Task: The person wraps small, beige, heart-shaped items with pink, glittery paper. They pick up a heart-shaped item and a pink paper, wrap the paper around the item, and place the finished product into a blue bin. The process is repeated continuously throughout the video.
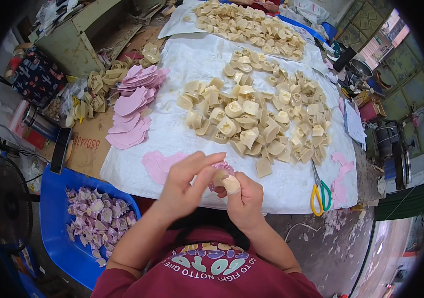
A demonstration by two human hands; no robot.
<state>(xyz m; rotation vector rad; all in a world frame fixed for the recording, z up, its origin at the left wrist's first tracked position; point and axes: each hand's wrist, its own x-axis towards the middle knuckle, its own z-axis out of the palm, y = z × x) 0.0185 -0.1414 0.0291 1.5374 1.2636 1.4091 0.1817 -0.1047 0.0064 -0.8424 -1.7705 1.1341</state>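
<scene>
Both hands meet over the table's near edge around one beige heel-shaped piece (231, 185), partly covered by a glittery pink-purple sheet (225, 167). My right hand (247, 199) grips the beige piece from the right, thumb upward. From the left, my left hand (186, 183) pinches at the covering with its thumb and bent forefinger; its other fingertips are partly hidden. Just beyond the left hand lies a flat pink cut-out (158, 166). A large spread of bare beige heel-shaped pieces (251, 121) covers the middle of the white cloth (172, 99).
Stacked pink cut-outs (131, 107) lie left on the cloth. Scissors (318, 192) with yellow and green handles overhang the front right edge near pink scraps (340, 179). A blue tub (55, 233) below left holds covered pieces (103, 214). Another person's hands (266, 5) show at the far end.
</scene>
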